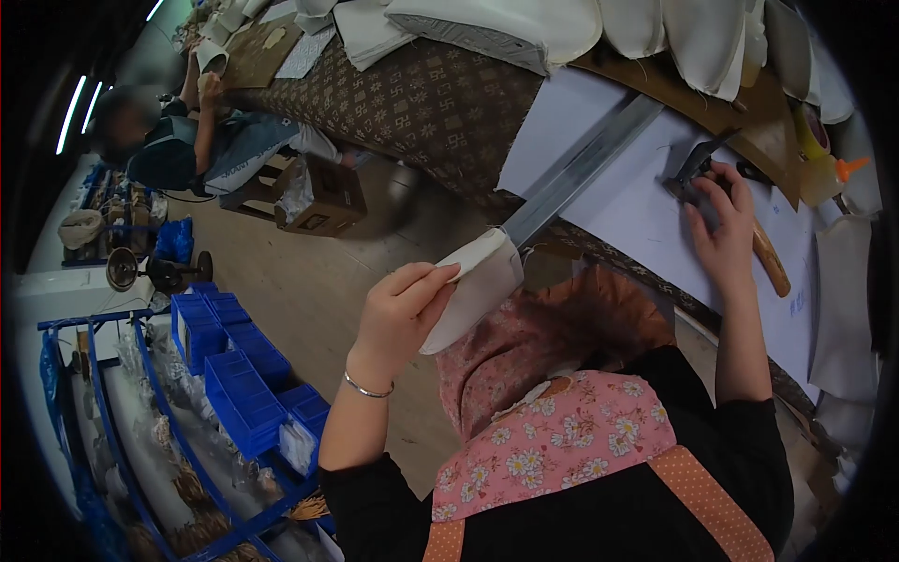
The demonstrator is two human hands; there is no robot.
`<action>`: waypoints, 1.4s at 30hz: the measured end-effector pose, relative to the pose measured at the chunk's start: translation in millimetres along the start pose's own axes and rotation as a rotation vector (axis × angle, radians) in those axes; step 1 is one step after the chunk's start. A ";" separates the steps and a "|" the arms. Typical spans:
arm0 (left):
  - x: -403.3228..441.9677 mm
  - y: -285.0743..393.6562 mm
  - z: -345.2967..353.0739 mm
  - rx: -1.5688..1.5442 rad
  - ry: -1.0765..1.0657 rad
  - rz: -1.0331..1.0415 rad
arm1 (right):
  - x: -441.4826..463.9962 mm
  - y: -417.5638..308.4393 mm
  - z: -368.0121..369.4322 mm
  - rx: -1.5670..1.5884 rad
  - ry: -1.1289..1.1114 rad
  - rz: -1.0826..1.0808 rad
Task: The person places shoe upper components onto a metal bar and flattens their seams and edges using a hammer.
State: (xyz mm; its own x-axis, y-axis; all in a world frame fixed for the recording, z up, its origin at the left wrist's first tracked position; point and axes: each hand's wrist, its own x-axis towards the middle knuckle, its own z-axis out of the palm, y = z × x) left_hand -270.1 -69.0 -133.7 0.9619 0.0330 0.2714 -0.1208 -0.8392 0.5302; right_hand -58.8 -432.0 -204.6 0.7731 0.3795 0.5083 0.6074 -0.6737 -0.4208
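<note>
My left hand (405,309) pinches a white leather piece (478,286), which looks like a shoe upper, between thumb and fingers. It sits at the near end of a long grey metal bar (571,178) that juts out past the table edge. Over on the right, my right hand (726,225) is closed at a hammer with a dark head (691,171), its fingers up by the head. The hammer's wooden handle (772,262) shows beyond my wrist. White paper (646,201) lies under the hammer and the bar.
More white leather pieces (496,28) are heaped along the back. A bottle with an orange tip (824,178) stands at the right. Left of me are blue bins (243,403) on a rack, and a cardboard box (323,197) on the floor. Another person (215,155) works at the far left.
</note>
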 end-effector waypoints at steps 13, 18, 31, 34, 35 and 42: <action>63.5 7.0 40.4 -0.094 -0.100 0.030 | 0.4 -7.6 -3.7 -0.062 -0.022 -0.009; 68.5 16.8 44.5 -0.003 -0.094 -0.082 | 3.2 -1.8 -7.6 0.007 0.001 -0.028; 26.3 34.4 15.0 0.355 -0.205 0.006 | 8.8 -37.7 -56.2 0.189 -0.218 0.344; 16.4 21.1 23.7 0.192 -0.075 -0.017 | 19.4 -83.5 -46.6 0.325 -0.350 0.208; 14.0 17.8 25.5 0.079 0.013 -0.034 | 22.3 -95.2 -42.8 0.396 -0.411 0.112; 0.1 21.3 28.9 -0.024 0.124 -0.095 | 46.0 -126.0 -10.9 0.429 -0.139 -0.361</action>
State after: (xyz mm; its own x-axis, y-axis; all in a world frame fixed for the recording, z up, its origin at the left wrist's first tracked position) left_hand -265.5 -102.5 -145.6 0.9319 0.1793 0.3154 -0.0383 -0.8159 0.5769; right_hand -101.8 -336.6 -120.0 0.5020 0.6367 0.5854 0.8347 -0.1792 -0.5208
